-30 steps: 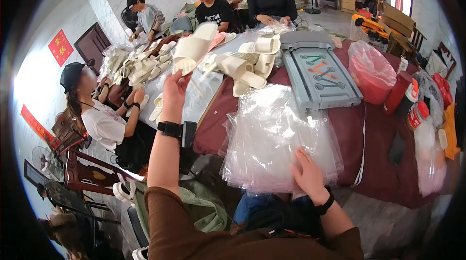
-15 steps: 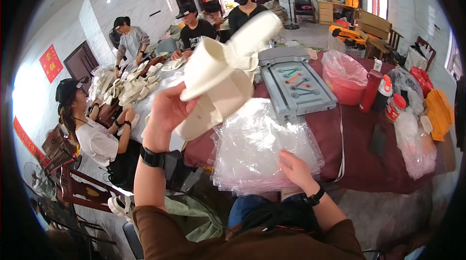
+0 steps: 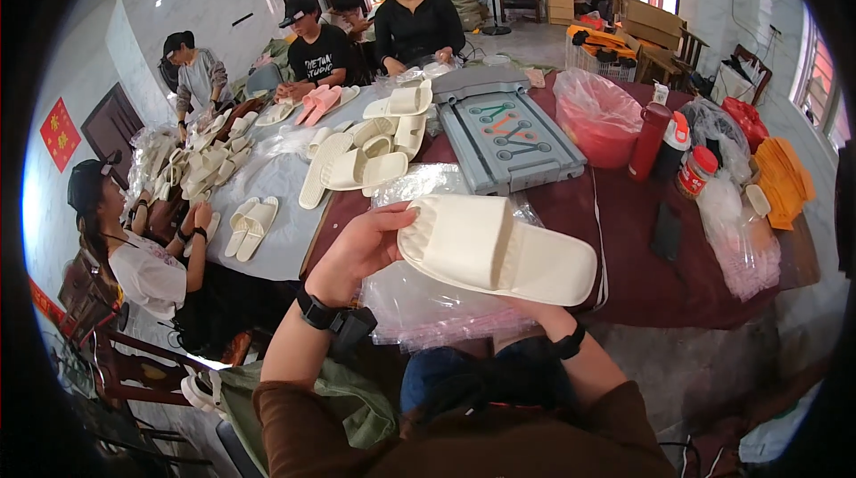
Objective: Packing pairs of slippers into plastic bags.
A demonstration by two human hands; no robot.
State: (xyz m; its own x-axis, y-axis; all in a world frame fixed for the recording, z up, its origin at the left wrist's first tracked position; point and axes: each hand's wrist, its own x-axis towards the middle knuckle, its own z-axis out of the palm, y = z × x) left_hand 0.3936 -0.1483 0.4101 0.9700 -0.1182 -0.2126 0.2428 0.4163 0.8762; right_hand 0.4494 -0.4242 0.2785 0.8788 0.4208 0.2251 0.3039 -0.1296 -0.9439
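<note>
Holding a pair of cream slippers (image 3: 497, 251) stacked together above the lap, the person is keeping them level over the pile of clear plastic bags (image 3: 428, 304) that is lying at the near edge of the desk (image 3: 642, 273). The left hand (image 3: 361, 251) is closing its grip on the heel end, thumb on top and fingers curled beneath, so it is pinching the slippers rather than lying open. The right hand (image 3: 535, 313) is sitting almost wholly hidden under the toe end; only the wrist with its dark band is showing, so whether its grip is closed or spread cannot be told.

To do this well, judging from the view, the two slippers are wanting to stay squarely aligned, sole to sole, with the left pinch firm enough that the upper one is not sliding off. Keeping the pair low and close over the bags is looking sensible, since the top bag is thin and slippery. More loose slippers (image 3: 361, 170) are lying further up the desk, beside a grey moulded tray (image 3: 508, 135).
</note>
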